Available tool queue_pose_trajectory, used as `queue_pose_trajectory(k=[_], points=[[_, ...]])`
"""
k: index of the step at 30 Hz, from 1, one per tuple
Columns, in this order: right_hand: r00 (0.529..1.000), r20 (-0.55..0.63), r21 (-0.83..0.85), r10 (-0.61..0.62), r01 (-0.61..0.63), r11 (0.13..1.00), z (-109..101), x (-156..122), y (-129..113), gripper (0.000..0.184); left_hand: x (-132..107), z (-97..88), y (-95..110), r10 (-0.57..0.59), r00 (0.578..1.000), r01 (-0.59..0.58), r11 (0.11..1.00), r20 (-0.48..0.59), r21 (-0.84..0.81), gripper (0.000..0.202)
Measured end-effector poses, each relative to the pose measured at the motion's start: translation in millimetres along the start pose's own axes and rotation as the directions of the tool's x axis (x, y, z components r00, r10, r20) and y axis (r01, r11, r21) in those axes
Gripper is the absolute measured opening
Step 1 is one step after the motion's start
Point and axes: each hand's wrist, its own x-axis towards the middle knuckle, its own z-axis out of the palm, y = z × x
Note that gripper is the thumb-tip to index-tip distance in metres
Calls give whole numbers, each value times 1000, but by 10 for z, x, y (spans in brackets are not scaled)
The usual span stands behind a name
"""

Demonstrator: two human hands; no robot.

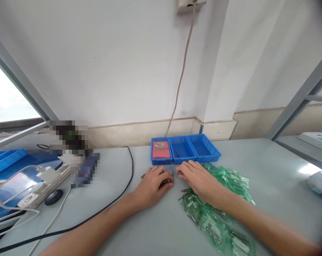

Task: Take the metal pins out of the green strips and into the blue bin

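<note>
Lying at the left of the pale grey tabletop (262,167), a black oval computer mouse (53,197) sits near a long white power strip (30,200). Rightward, the left hand (155,182) curls over small, slim metal pins (165,182); whether it grips any, I cannot tell. Three rectangular blue plastic bins (181,145) stand farther away, side by side. The right hand (197,176) has bent fingers near the middle bin, its grip unclear. Translucent green plastic bags (203,213) of similar pins lie partly beneath it.
</note>
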Motion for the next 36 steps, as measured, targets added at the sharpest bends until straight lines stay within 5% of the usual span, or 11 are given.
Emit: queue_pose_trajectory(k=[23, 28, 36], points=[[954, -180, 320, 239, -173, 931, -86, 56, -4, 22, 0, 12, -6, 0, 1000, -1, 1000, -10, -6, 7], [881, -146, 507, 451, -324, 798, -121, 56, -13, 25, 0, 7, -2, 4, 1000, -4, 1000, -10, -25, 6], [825, -91, 765, 558, -301, 570, -47, 69, 37, 27, 0, 19, -18, 12, 1000, -12, 1000, -14, -11, 9]])
